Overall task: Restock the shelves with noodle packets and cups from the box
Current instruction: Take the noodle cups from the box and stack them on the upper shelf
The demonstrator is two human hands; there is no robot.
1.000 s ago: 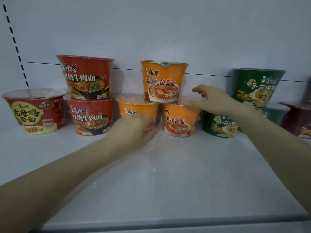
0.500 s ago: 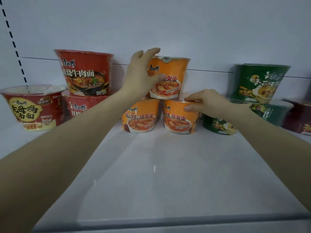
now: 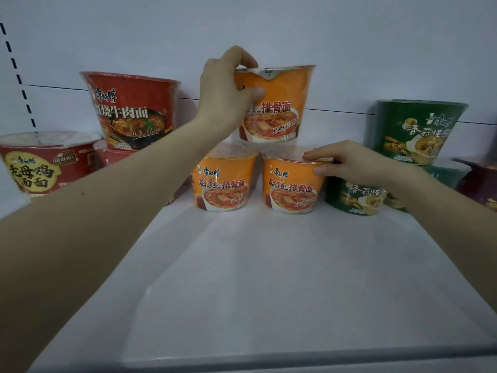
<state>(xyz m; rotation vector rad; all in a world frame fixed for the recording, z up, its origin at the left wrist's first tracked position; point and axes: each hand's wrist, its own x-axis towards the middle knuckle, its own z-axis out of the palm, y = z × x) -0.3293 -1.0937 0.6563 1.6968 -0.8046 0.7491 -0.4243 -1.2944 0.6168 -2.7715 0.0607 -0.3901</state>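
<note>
Your left hand [image 3: 228, 95] grips top orange cup [image 3: 282, 109], upper centre; right hand [image 3: 352, 162] pinches rim of lower-right orange cup [image 3: 291, 187].

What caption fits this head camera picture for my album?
Restocking: left hand grips the top orange cup, right hand holds the lower right orange cup.

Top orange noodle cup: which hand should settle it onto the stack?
Left: the left hand grips the top orange noodle cup; the right hand holds the lower right orange cup.
</note>
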